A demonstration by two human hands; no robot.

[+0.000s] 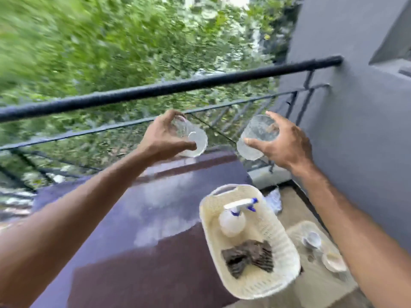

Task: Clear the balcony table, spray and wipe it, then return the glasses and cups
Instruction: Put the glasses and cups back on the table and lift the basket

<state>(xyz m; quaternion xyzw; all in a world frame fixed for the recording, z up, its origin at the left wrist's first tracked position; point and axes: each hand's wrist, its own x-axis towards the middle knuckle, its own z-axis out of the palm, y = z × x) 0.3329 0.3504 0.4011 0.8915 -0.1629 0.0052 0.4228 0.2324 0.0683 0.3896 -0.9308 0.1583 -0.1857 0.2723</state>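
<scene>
Glossy table [133, 218]: basket [262, 287] on rt edge.

Left hand [163, 138]; right hand [283, 144]; bare forearms [73, 210]

- left glass [194, 138]: clear, tilted, at far edge of desk [155, 218]
- right glass [255, 138]: clear, textured, aloft off far-right corner
- desk: dark, glossy
- cups [311, 239]: white, low, right of desk
</scene>
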